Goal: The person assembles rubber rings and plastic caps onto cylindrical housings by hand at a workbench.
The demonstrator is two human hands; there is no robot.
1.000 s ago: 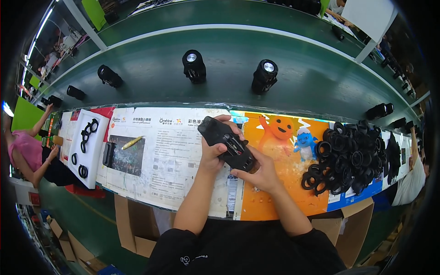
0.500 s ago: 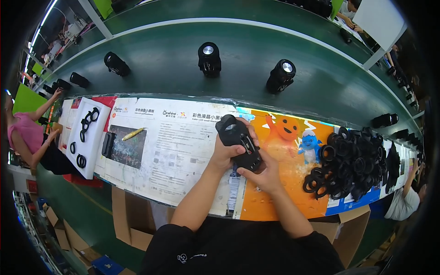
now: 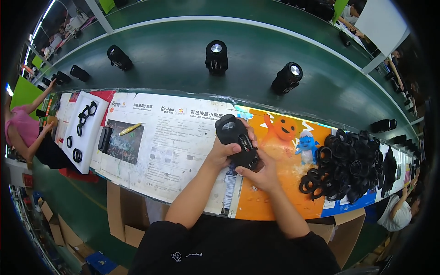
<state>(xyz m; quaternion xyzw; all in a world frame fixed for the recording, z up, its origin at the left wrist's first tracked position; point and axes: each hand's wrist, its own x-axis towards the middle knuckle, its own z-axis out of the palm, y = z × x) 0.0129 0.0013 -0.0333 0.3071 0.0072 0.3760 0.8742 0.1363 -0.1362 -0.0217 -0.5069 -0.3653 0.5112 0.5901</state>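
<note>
Between my two hands, above the bench, is a black cylinder-shaped portable speaker [image 3: 235, 143], tilted with its rounded end up and to the left. My left hand [image 3: 220, 155] wraps its left side, the thumb lying across the body. My right hand [image 3: 265, 172] grips the lower right side, with the thumb near the bottom end. A panel with small slots and ports runs along the side facing me. To the right of my hands lies a big heap of black rings [image 3: 353, 162], several of them loose at its near left edge.
Beyond the bench, a green conveyor [image 3: 174, 59] carries several similar black speakers [image 3: 216, 58]. At left, a white foam tray [image 3: 89, 130] holds black rings, near a small black part [image 3: 105, 139] and a yellow pen-like tool [image 3: 130, 129]. Co-workers sit at both sides; cardboard boxes [image 3: 121, 211] stand below.
The speakers on the conveyor have shifted slightly to the right relative to the bench. My hands keep the same grip, and the held speaker has barely turned. The view has shifted a little.
</note>
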